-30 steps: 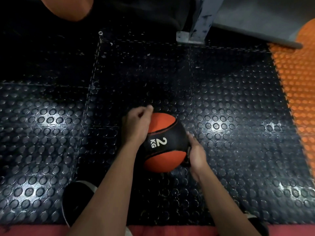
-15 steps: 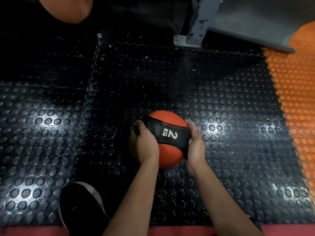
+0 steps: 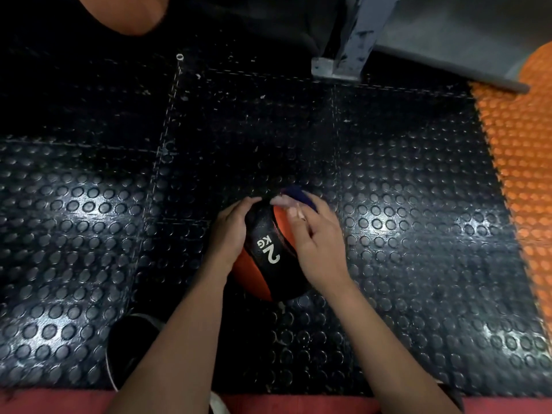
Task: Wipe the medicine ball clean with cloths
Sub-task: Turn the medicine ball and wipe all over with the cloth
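Ball position: the medicine ball point(image 3: 270, 255) sits on the studded black floor mat point(image 3: 89, 234), low and central in the head view, between both forearms; a shoe point(image 3: 128, 348) lies near it to the lower left.

Ball orientation: the black band with the "2 KG" marking now runs up the middle and reads inverted; half a second ago it lay across the top, and a second ago it faced the other way; judged, the ball is being turned step by step to present fresh surface.

Left hand: the left hand point(image 3: 228, 231) cups the ball's left flank, fingers curled over the upper edge; it has moved up from the lower left side; it grips the ball and nothing else visible.

Right hand: the right hand point(image 3: 318, 246) has moved from the ball's right side onto its top right; fingers are part curled and blurred; a dark blue cloth point(image 3: 297, 197) shows just beyond the fingertips, touching the ball's far upper edge; the hand appears to hold it, though the grip itself is hidden.

Meaning for task: judged, wiping is under way, with the far upper panel the current contact zone; the near orange panel and underside have no cloth on them at this moment.

Risk: the ball may roll off if the left hand loosens during a stroke.

Surroundings: an orange mat point(image 3: 519, 174) borders the right edge; a grey metal post point(image 3: 349, 40) stands well beyond the ball.
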